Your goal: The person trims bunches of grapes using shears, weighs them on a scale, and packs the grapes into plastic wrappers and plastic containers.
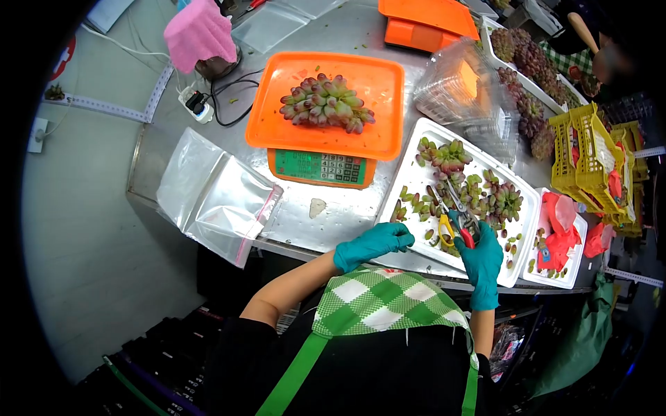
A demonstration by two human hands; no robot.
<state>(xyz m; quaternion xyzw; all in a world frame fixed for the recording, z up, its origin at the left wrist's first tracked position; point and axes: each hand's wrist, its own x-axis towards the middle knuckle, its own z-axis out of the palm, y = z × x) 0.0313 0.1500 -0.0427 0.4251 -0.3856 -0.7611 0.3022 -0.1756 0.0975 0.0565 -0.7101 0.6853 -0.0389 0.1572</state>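
My right hand (482,260), in a teal glove, is closed around red-handled pruning shears (467,238) over a white foam tray (510,277). Beside the shears, yellow-handled scissors (445,226) rest in the tray among succulent rosettes (506,201) and loose leaves. My left hand (376,245), also gloved, hovers at the tray's lower left corner with its fingers curled in; whether anything is inside them is hidden. A large cluster of succulents (326,102) lies on the orange pan (277,135) of a weighing scale (320,168).
Clear plastic bags (215,194) hang over the table's left front edge. Clear plastic containers (465,90) stand behind the tray. A smaller foam tray (570,274) with red plastic and yellow crates (579,166) are on the right. Another person's arm (583,31) shows at the upper right.
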